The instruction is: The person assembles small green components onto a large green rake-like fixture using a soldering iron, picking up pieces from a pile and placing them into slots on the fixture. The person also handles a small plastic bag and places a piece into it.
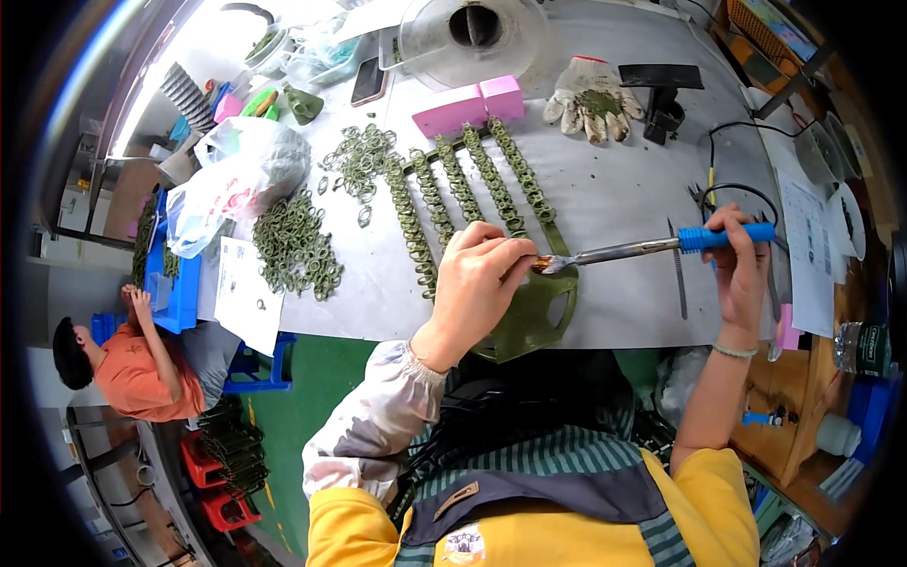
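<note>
My right hand [739, 269] is closed round the blue grip of a soldering iron [628, 249], whose metal shaft points left. Its tip reaches the fingertips of my left hand [480, 283], which are pinched together. Whatever they hold there is too small to make out. Below them, at the table's near edge, lies an olive-green plastic-looking frame [531, 326] with a broad end and several long arms. Small green rings [458, 180] line the arms in rows. The frame's far end rests by pink blocks [448, 111]. Loose green rings [298, 250] lie heaped to the left.
A plastic bag [248, 170] and a phone [369, 81] lie on the left. A stained glove [593, 102] and a black stand [664, 99] are far right. Tweezers [677, 274] lie near the iron's cable. A person in orange [151, 369] sits at the left.
</note>
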A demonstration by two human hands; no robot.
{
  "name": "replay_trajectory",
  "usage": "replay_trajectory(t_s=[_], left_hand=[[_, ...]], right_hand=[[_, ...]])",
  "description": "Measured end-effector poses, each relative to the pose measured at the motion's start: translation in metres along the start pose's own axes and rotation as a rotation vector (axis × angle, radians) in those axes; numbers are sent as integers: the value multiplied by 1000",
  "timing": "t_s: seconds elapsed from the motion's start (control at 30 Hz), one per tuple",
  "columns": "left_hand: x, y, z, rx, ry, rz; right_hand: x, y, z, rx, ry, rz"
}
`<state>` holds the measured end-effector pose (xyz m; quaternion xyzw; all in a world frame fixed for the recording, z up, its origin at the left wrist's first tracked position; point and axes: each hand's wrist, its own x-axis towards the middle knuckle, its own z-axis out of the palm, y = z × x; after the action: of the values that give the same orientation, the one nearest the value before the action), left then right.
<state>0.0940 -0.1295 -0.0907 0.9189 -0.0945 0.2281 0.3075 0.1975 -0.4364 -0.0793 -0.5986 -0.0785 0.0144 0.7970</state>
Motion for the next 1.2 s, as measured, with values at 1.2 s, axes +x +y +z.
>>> replay_trajectory(t_s=[1.2], left_hand=[[-19,-65,-97,-469,54,-529]], right_hand=[[-5,-17,-30,-106,62,-87]])
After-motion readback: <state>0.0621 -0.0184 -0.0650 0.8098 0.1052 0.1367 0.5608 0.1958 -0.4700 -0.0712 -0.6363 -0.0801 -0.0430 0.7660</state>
